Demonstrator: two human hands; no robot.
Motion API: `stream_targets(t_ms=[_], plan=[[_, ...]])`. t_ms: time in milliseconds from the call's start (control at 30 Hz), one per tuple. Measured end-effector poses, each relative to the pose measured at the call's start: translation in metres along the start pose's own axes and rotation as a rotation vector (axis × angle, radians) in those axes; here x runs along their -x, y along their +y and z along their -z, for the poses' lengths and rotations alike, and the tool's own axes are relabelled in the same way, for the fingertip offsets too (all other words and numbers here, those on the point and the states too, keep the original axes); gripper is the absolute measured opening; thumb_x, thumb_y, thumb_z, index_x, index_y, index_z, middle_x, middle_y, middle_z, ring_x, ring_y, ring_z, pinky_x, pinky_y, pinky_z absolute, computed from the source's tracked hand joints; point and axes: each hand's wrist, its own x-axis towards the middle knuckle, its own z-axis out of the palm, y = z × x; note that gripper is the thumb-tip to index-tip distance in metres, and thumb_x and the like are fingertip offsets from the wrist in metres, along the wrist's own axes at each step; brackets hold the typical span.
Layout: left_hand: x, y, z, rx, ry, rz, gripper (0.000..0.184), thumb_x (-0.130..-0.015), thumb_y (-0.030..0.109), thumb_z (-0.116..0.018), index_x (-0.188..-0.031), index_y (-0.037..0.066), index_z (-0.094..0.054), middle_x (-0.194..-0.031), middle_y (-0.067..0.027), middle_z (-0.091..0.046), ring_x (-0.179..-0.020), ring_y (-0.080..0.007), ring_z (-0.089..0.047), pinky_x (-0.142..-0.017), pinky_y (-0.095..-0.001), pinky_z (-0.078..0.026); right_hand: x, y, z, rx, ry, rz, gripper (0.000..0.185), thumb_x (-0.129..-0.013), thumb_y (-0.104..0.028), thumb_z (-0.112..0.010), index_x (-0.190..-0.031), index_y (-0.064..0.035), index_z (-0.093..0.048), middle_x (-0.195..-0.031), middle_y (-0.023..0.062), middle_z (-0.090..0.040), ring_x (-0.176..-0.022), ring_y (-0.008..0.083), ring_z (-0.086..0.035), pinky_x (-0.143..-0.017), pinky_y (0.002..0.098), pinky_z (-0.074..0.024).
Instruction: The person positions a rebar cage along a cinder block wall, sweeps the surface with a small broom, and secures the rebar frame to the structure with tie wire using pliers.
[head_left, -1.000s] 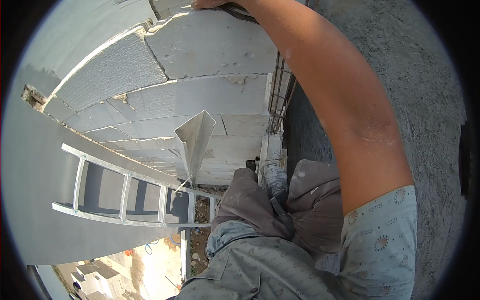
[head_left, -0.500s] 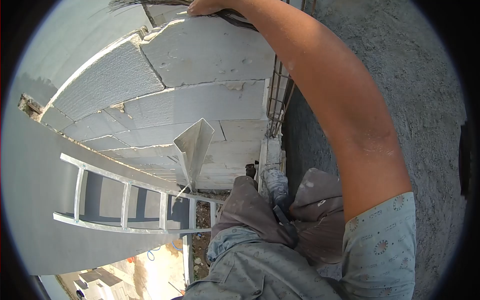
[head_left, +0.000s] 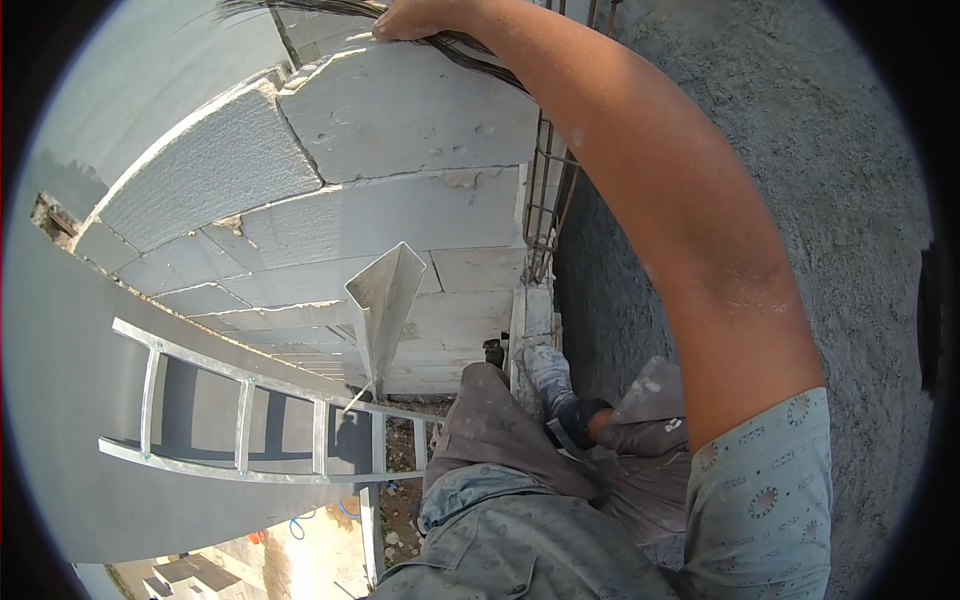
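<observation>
- The right hand had its grip closed around a bundle of thin dark wires, its fingers partly out of sight.
- The bundle stretched across the upper block wall, near the rebar cage.
- The left hand was out of view; its grip could not be told.
- An aluminium ladder stood below.

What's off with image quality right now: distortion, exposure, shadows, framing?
Head view: fisheye bends the ladder and block wall, with black corners; head view: pale ground at lower left is near blown out; head view: dark ladder shadows fall on the grey surface; head view: top edge crops the right hand at the wire bundle.
</observation>
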Motion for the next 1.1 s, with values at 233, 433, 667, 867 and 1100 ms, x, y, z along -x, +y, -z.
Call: stream_targets(t_ms=[233,433,667,867,1100], plan=[[-0.003,-0.001,0.001,-0.043,-0.026,-0.053,0.045,-0.093,0.040,-0.052,-0.117,0.003,-0.060,-0.096,-0.0278,-0.066,-0.090,-0.0410,-0.066,-0.078,-0.0504,-0.050,0.046,-0.094,0.064,-0.206,0.007,-0.149,0.014,-0.079,-0.018,-0.063,-0.083,-0.0037,-0.062,-0.073,0.0078,-0.065,-0.068,0.0217,-0.064,-0.063,0.0334,-0.0509],[-0.006,0.000,0.005,-0.131,-0.101,-0.056,0.044,-0.093,0.040,-0.051,-0.117,0.003,-0.060,-0.095,-0.0277,-0.067,-0.088,-0.0411,-0.066,-0.077,-0.0507,-0.051,0.140,-0.209,0.179,-0.455,0.044,-0.305,0.017,-0.080,-0.022,-0.064,-0.085,-0.0049,-0.064,-0.071,0.0079,-0.066,-0.066,0.0192,-0.064,-0.061,0.0315,-0.0510],[-0.027,0.035,0.012,-0.724,-0.604,-0.041,0.043,-0.094,0.039,-0.051,-0.116,0.003,-0.060,-0.094,-0.0275,-0.067,-0.087,-0.0411,-0.067,-0.076,-0.0510,-0.051,0.294,-0.180,0.266,-0.074,0.092,-0.706,0.030,-0.087,-0.036,-0.056,-0.088,-0.0067,-0.064,-0.063,0.0014,-0.054,-0.059,0.0090,-0.054,-0.050,0.0257,-0.0397],[-0.048,0.248,-0.060,-0.393,-0.115,-0.910,0.036,-0.095,0.030,-0.052,-0.116,0.003,-0.062,-0.100,-0.0191,-0.068,-0.093,-0.0313,-0.067,-0.080,-0.0397,-0.051,0.428,-0.182,0.396,0.389,0.521,-1.159,0.030,-0.088,-0.034,-0.065,-0.102,-0.0083,-0.061,-0.068,-0.0043,-0.053,-0.060,0.0026,-0.046,-0.054,0.0217,-0.0333],[-0.021,0.443,-0.235,-0.536,-0.554,-1.653,0.051,-0.099,0.044,-0.039,-0.116,0.001,-0.062,-0.118,-0.0215,-0.062,-0.115,-0.0389,-0.054,-0.102,-0.0439,-0.038,0.544,-0.239,0.512,1.090,0.434,-1.379,0.041,-0.085,-0.030,-0.070,-0.112,-0.0016,-0.059,-0.088,0.0092,-0.059,-0.077,0.0167,-0.057,-0.070,0.0296,-0.0440]])
